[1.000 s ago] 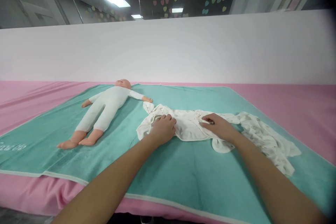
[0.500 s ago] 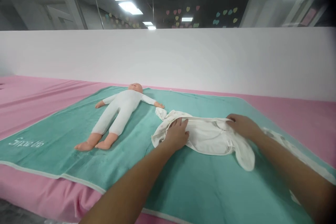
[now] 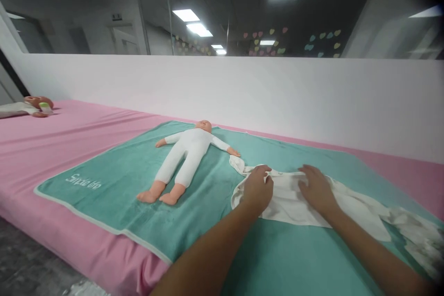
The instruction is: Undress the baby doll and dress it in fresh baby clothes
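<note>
White baby sleepsuit (image 3: 287,199) is lying flattened on the right half of the teal towel (image 3: 104,203), its near edge well inside the towel's border. The left hand (image 3: 256,188) is resting on the sleepsuit's left part, open and palm down, with the fingers slightly curved; no pinch or grip is showing. The right hand (image 3: 317,189) is pressing flat on the sleepsuit's middle, also open, with the fingers spread and nothing gripped. A sleeve is sticking up from the sleepsuit's far corner toward the towel's far edge, and a long fold is trailing rightward across the towel. A printed white cloth (image 3: 416,236) is bunching at the towel's right edge, just beyond that fold (where it joins, if it does, is hard to tell from here).

A baby doll (image 3: 189,152) in a white bodysuit is lying face up on the towel's left half, arms outstretched, its bare feet pointing toward the towel's near edge. Its outstretched hand is sitting near the sleepsuit's far corner. Pale lettering (image 3: 85,181) is showing on the towel's left corner. A pink mattress (image 3: 69,148) is extending beyond the towel on all visible sides.
</note>
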A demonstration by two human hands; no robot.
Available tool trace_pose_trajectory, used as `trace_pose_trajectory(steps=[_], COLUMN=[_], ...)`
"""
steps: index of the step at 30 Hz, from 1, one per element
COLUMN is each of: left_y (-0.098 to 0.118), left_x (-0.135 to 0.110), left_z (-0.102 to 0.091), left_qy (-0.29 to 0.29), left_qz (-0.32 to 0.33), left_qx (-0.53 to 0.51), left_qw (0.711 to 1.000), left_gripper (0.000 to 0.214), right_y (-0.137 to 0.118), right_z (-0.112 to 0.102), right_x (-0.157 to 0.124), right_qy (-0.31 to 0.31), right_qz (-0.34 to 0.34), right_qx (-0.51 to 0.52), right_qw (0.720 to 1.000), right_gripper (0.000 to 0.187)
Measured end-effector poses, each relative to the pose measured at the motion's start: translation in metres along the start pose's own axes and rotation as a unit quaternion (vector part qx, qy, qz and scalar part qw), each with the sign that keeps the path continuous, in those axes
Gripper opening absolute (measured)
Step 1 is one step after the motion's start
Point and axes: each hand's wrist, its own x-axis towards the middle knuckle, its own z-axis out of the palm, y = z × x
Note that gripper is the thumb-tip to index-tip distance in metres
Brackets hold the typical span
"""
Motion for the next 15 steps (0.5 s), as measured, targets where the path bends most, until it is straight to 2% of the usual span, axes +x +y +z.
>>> trace_pose_trajectory(steps=[3,5,6,8,9,11,12,14,15], left_y=[0.0,-0.012,-0.021,-0.042,-0.053,-0.072,-0.08,-0.095,-0.102], left_x=[0.008,0.012,0.013,0.01,0.007,0.001,-0.002,-0.005,-0.004], left_z=[-0.043,-0.09,-0.117,-0.174,-0.201,-0.246,-0.262,-0.282,-0.286], left_qy=[0.023,0.075,0.106,0.139,0.156,0.173,0.172,0.151,0.13], left_qz=[-0.039,-0.008,0.003,-0.014,-0.038,-0.089,-0.112,-0.141,-0.149], left_qx=[0.037,0.09,0.104,0.116,0.111,0.096,0.085,0.058,0.026], left_qw=[0.998,0.993,0.989,0.983,0.981,0.976,0.975,0.977,0.98], left_gripper=[0.028,0.024,0.024,0.029,0.03,0.035,0.038,0.043,0.045], right_y=[-0.055,-0.095,-0.115,-0.154,-0.172,-0.208,-0.225,-0.257,-0.272], right_z=[-0.008,-0.011,-0.01,-0.002,0.005,0.024,0.035,0.059,0.071], right_x=[-0.036,-0.057,-0.064,-0.067,-0.063,-0.045,-0.032,-0.003,0.012], right_qy=[-0.001,-0.047,-0.085,-0.192,-0.223,-0.227,-0.222,-0.214,-0.205], right_qz=[-0.045,-0.056,-0.043,-0.002,0.029,0.099,0.132,0.196,0.205], right_qx=[0.168,0.303,0.375,0.5,0.551,0.65,0.698,0.771,0.785], right_qw=[0.985,0.95,0.922,0.845,0.804,0.718,0.668,0.567,0.548], right_gripper=[0.033,0.034,0.035,0.041,0.042,0.04,0.04,0.036,0.034])
